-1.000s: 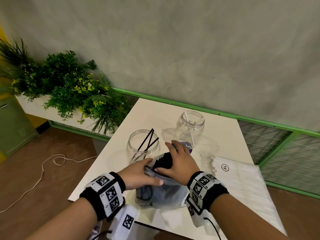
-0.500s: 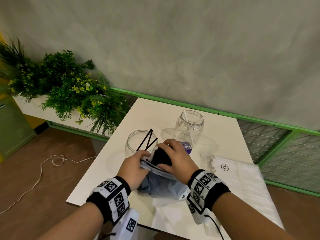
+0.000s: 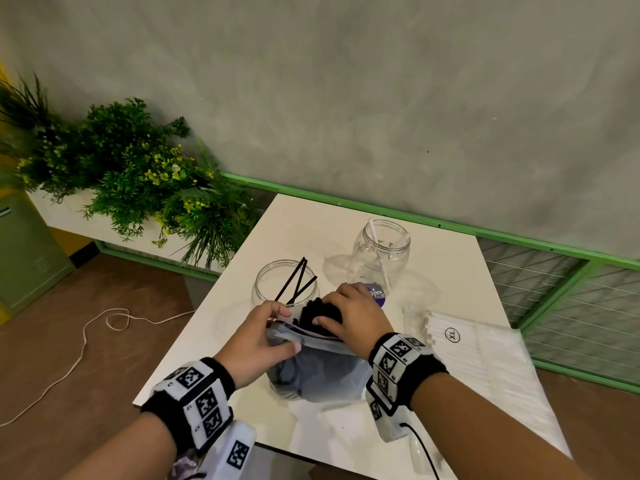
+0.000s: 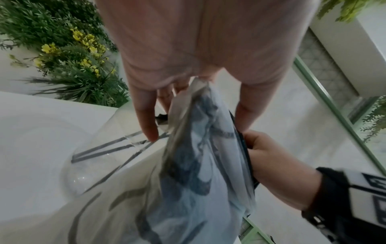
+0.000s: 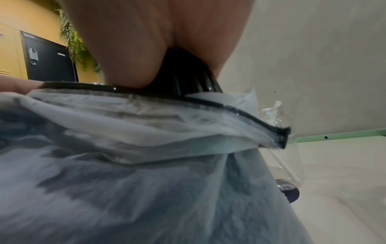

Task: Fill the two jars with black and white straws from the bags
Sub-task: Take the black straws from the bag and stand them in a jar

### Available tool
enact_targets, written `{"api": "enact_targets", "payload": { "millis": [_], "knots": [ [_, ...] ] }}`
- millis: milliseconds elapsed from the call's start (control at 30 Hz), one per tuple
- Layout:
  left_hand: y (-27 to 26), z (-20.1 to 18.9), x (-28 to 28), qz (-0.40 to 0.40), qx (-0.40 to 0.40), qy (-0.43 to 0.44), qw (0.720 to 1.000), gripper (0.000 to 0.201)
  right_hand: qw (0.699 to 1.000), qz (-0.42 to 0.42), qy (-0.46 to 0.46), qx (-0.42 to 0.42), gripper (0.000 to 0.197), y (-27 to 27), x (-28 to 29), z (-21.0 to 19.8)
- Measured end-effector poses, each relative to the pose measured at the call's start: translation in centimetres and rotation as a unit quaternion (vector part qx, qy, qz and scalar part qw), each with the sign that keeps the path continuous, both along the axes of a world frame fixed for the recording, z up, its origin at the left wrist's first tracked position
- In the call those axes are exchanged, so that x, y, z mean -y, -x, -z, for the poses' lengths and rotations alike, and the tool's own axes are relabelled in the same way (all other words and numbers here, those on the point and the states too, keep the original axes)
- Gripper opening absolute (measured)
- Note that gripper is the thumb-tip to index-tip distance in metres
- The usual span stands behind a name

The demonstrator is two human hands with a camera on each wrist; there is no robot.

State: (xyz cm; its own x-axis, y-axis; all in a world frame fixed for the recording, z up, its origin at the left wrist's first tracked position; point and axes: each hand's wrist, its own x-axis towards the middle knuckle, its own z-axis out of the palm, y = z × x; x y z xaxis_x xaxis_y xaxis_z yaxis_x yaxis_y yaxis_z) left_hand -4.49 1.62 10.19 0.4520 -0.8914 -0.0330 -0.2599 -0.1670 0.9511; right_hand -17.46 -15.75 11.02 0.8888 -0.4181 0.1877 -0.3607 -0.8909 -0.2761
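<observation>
A clear plastic bag (image 3: 322, 372) of black straws (image 3: 317, 311) stands on the white table (image 3: 446, 282) near its front edge. My left hand (image 3: 263, 336) pinches the bag's rim (image 4: 200, 92). My right hand (image 3: 349, 315) grips a bunch of black straws (image 5: 185, 79) at the bag's mouth. Just behind stands a clear jar (image 3: 285, 285) with three black straws (image 4: 108, 148) in it. Farther right a second jar (image 3: 382, 251) holds a white straw (image 3: 381, 258). A flat bag of white straws (image 3: 481, 362) lies at the right.
A planter of green plants (image 3: 131, 174) runs along the table's left side. A green rail and wire fence (image 3: 568, 282) stand to the right. A white cord (image 3: 86, 341) lies on the brown floor. A small purple object (image 3: 375, 294) sits by the right jar.
Both hands and the bag's mouth have shifted a little toward the jars; my right hand's fingers have curled round the black straws.
</observation>
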Motion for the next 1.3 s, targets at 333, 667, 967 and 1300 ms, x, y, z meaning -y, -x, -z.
{"api": "enact_targets", "payload": {
  "millis": [333, 667, 967, 1300],
  "knots": [
    [-0.5, 0.0, 0.8, -0.046, 0.163, 0.035, 0.985, 0.045, 0.974, -0.101, 0.123, 0.163, 0.045, 4.1, -4.0, 1.1],
    [0.4, -0.5, 1.6, -0.041, -0.045, -0.001, 0.998, 0.017, 0.992, -0.012, 0.124, 0.032, 0.046, 4.3, -4.0, 5.1],
    [1.2, 0.0, 1.9, -0.079, -0.057, -0.046, 0.994, 0.027, 0.990, -0.024, 0.133, 0.047, 0.016, 3.4, -3.5, 6.3],
    [1.9, -0.3, 1.6, -0.034, -0.023, -0.062, 0.997, 0.059, 0.999, 0.028, -0.028, 0.012, 0.041, 4.2, -3.8, 5.0]
  ]
}}
